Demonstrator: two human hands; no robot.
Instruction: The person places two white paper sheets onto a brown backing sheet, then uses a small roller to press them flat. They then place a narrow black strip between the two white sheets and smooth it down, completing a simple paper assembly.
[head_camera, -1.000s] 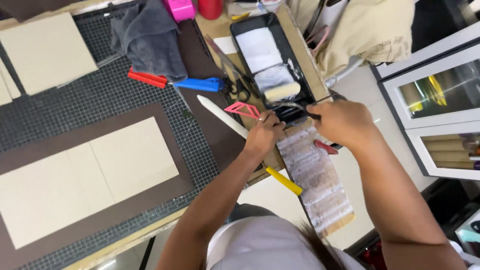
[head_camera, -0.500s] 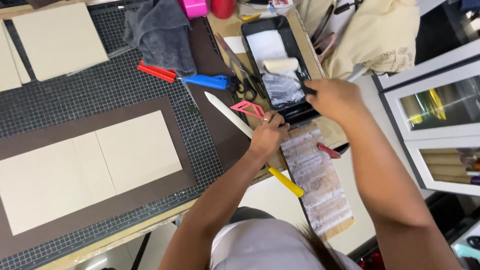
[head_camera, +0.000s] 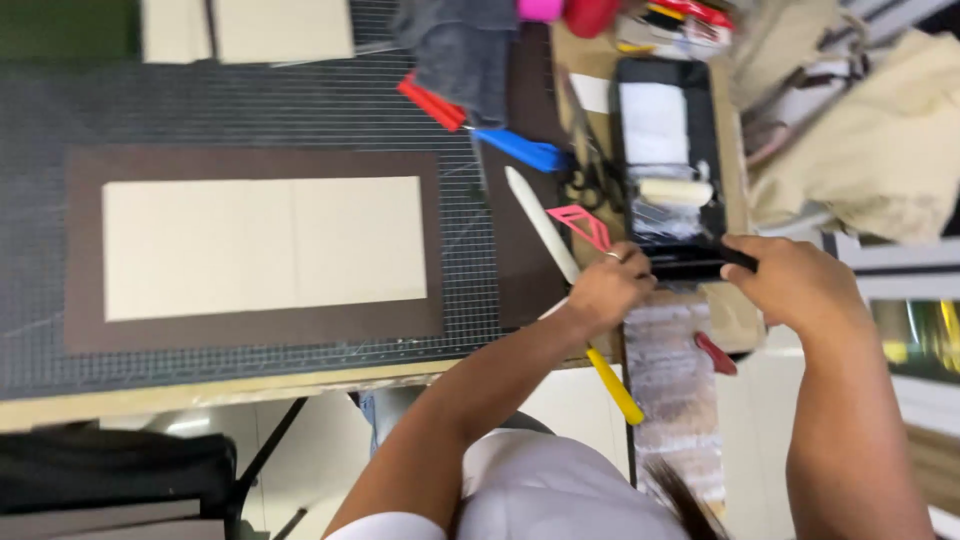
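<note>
Grey cutting mat (head_camera: 250, 110) is covering the table, brown sheet (head_camera: 250, 335) lying on it. Both hands, left (head_camera: 608, 290) and right (head_camera: 795, 285), are gripping the black paint tray (head_camera: 700, 80), scissors (head_camera: 590, 175) just beside.

Matt paper/board, glossy plastic, soft cloth.
Black plastic tray (head_camera: 710, 110) glossy w/ foam roller (head_camera: 676, 190); brown paper sheet (head_camera: 250, 165) & cream boards (head_camera: 265, 248) matt, smooth; grey cloth (head_camera: 455, 50) soft; gridded mat (head_camera: 40, 120) matt.
</note>
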